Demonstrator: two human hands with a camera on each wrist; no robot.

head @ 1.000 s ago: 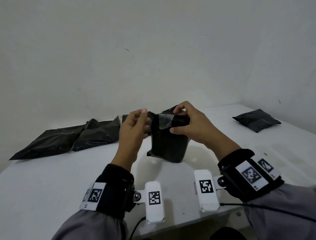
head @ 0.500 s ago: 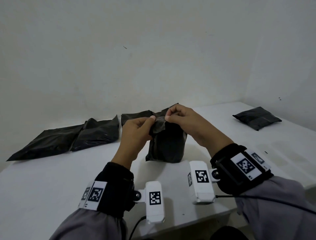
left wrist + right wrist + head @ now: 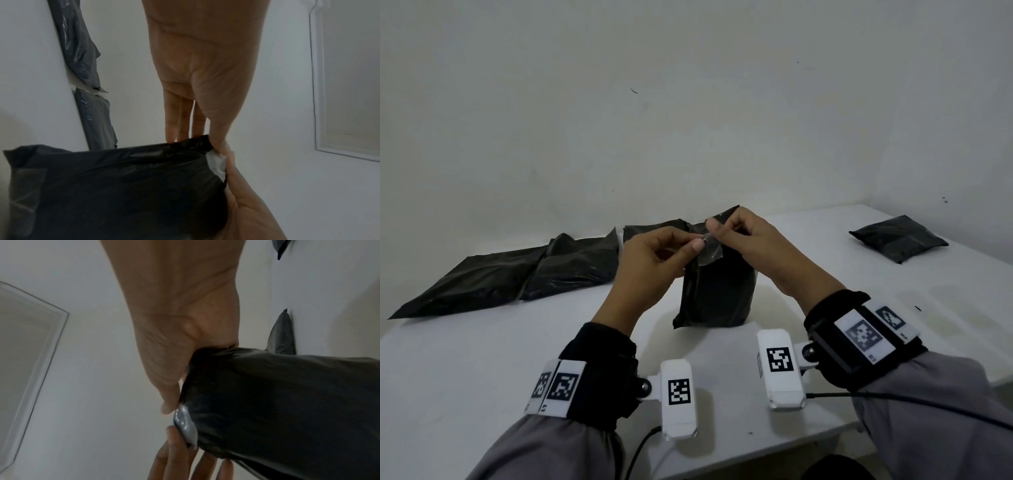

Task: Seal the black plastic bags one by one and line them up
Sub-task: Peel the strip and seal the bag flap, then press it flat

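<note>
A filled black plastic bag [image 3: 717,294] stands upright on the white table [image 3: 482,359] in front of me. My left hand [image 3: 654,267] and right hand [image 3: 743,236] meet at its top. Both pinch a small clear strip [image 3: 709,251] at the bag's flap. In the left wrist view my fingers [image 3: 185,120] hold the bag's [image 3: 115,186] upper edge beside a white bit of liner [image 3: 216,162]. The right wrist view shows my thumb [image 3: 168,399] on the shiny strip [image 3: 184,423] against the bag [image 3: 277,410].
Two flat black bags [image 3: 472,277] [image 3: 575,260] lie at the back left, with another [image 3: 654,229] behind my hands. One stuffed black bag [image 3: 899,238] lies at the far right by the wall corner. The table's front edge runs just before my wrists.
The bag has settled lower on the table. My hands came together at its top, and the clear strip that stood spread between them is now bunched small between my fingertips.
</note>
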